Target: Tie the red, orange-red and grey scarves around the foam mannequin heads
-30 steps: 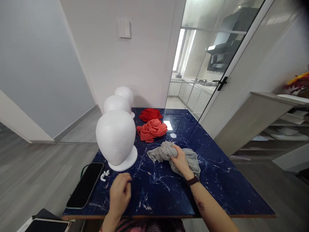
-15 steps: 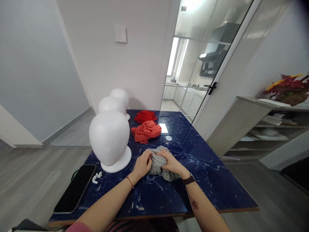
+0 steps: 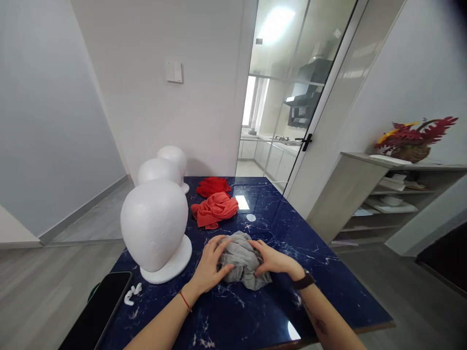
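Note:
A crumpled grey cloth (image 3: pixel 241 261) lies bunched on the dark blue marble table (image 3: pixel 314 272). My left hand (image 3: pixel 208 267) grips its left side with the fingers curled into the fabric. My right hand (image 3: pixel 273 260) holds its right side, fingers pressed into the folds. Just left of my hands stands a large white foam head form (image 3: pixel 155 228) on its round base.
Two more white foam heads (image 3: pixel 160 170) stand behind the first. An orange cloth (image 3: pixel 214 210) and a red cloth (image 3: pixel 212 185) lie further back. A black phone (image 3: pixel 95 316) and a small white piece (image 3: pixel 132 294) sit at the near left. A glass sliding door and a shelf are to the right.
My left hand came from the near table edge onto the cloth. Both hands gathered the spread grey cloth into a tight bundle. The view tilted upward.

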{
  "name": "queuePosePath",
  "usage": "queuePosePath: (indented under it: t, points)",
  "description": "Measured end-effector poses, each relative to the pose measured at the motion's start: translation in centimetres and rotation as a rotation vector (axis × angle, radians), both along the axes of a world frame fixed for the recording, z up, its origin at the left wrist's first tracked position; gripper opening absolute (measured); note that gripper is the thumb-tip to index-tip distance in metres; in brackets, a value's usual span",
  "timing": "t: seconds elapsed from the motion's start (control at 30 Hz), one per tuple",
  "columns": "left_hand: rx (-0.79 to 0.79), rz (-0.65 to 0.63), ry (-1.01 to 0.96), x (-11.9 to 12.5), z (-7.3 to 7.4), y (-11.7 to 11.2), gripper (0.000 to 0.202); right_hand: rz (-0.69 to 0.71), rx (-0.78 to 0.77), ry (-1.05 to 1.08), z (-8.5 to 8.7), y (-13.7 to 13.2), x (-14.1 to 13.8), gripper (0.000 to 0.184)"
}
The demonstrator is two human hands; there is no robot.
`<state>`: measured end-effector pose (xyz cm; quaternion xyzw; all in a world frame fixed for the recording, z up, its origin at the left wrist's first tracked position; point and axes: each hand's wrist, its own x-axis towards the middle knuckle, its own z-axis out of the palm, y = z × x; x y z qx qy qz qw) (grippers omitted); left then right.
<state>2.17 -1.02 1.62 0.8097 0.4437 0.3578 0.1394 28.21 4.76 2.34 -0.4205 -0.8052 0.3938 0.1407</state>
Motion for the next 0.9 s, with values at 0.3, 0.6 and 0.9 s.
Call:
queuePosePath:
  t: [0.3, 0.6, 0.9]
  points:
    - [-0.037, 0.275, 0.100, -1.1, -2.7, 1.9, 0.058, 0.008, 0.263, 0.094, -1.3, 2.7, -8.8, 0.062]
    - [0.372, 0.298, 0.098, 0.5, 0.8, -0.2, 0.051, -0.431, 0.024, 0.548, -2.3, 6.1, -2.2, 0.051]
    - [0.763, -0.475, 0.350, 5.1, -1.2, -2.5, 0.025, -0.757, 0.357, 0.540, -4.5, 7.0, -2.4, 0.045]
